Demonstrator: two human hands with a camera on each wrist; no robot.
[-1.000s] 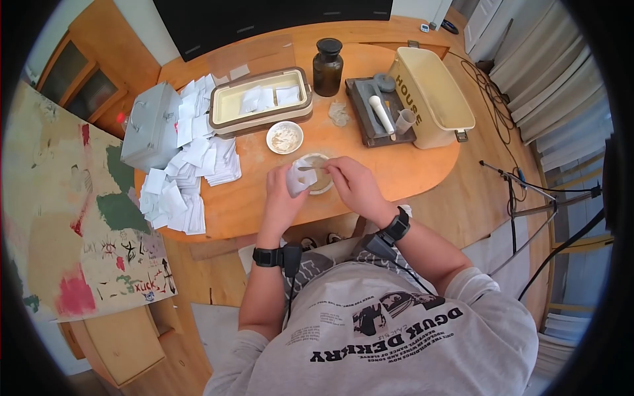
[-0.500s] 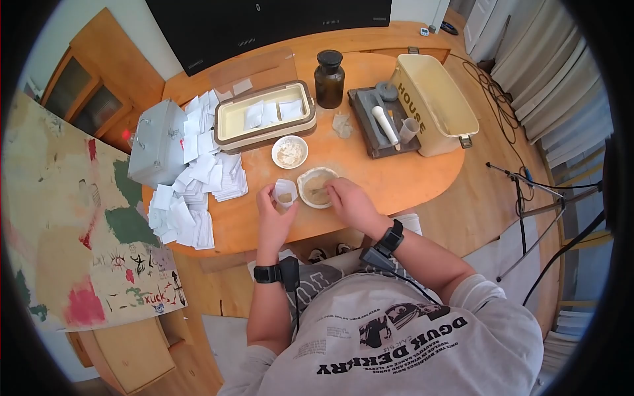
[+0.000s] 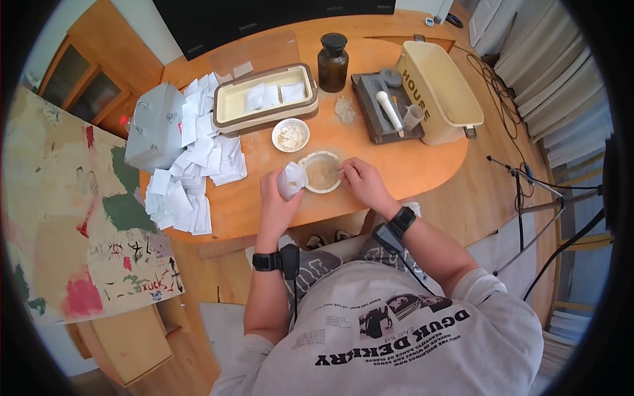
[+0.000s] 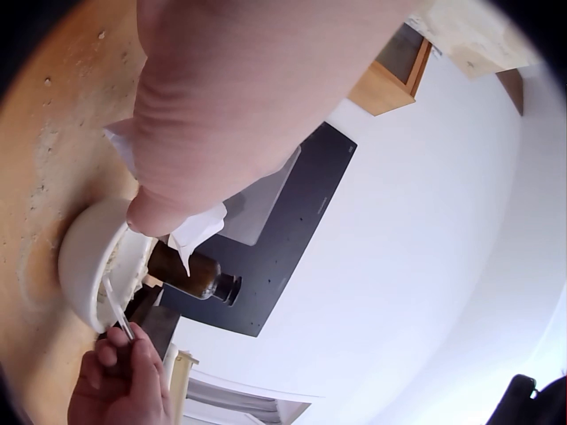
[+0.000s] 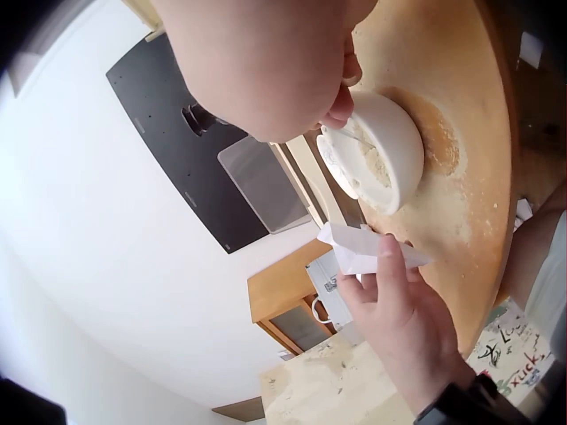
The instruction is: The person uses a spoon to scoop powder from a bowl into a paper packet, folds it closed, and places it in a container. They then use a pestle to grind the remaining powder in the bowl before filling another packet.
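Note:
In the head view my left hand (image 3: 279, 199) holds a small white paper packet (image 3: 292, 178) by its sides, its mouth spread and tilted toward a white mortar (image 3: 323, 192). The packet is right at the mortar's left rim. Pale brown powder (image 3: 320, 173) covers the mortar's inside. From the other side, my right hand (image 3: 366, 185) pinches the handle of a thin spoon (image 4: 119, 308), whose far end dips into the mortar. The right wrist view shows my left thumb pressed over the folded paper.
Beyond the mortar stands a white bowl of powder (image 3: 290, 134). Piled packets (image 3: 187, 191) and a metal case (image 3: 153, 127) lie left. A lidless cream tray (image 3: 224, 119), a dark jar (image 3: 333, 63), a scale with a pestle (image 3: 388, 109) and a cream bin (image 3: 432, 99) stand behind.
A second ago the spoon was at the packet's mouth. My right hand has since moved right, over the mortar. The packet was lowered beside the mortar, then tilted back toward its rim.

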